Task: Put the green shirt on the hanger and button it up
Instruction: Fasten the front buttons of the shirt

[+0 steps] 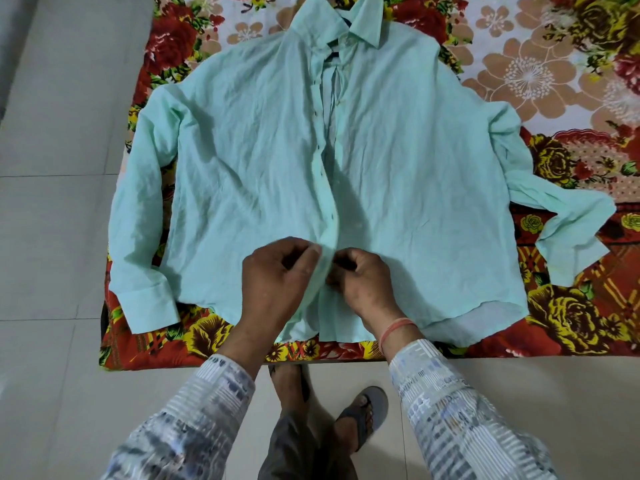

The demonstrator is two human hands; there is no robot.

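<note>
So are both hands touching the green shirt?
Touching. The head view shows the left hand and right hand pinching the green shirt at its front opening.

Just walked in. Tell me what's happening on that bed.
A person has a pale green long-sleeved shirt laid flat, front up, on a red floral bedsheet. Both hands, left hand and right hand, pinch the front placket near the hem, apparently working a low button. Higher up the front edges gape apart below the collar. A hanger cannot be clearly made out.
</note>
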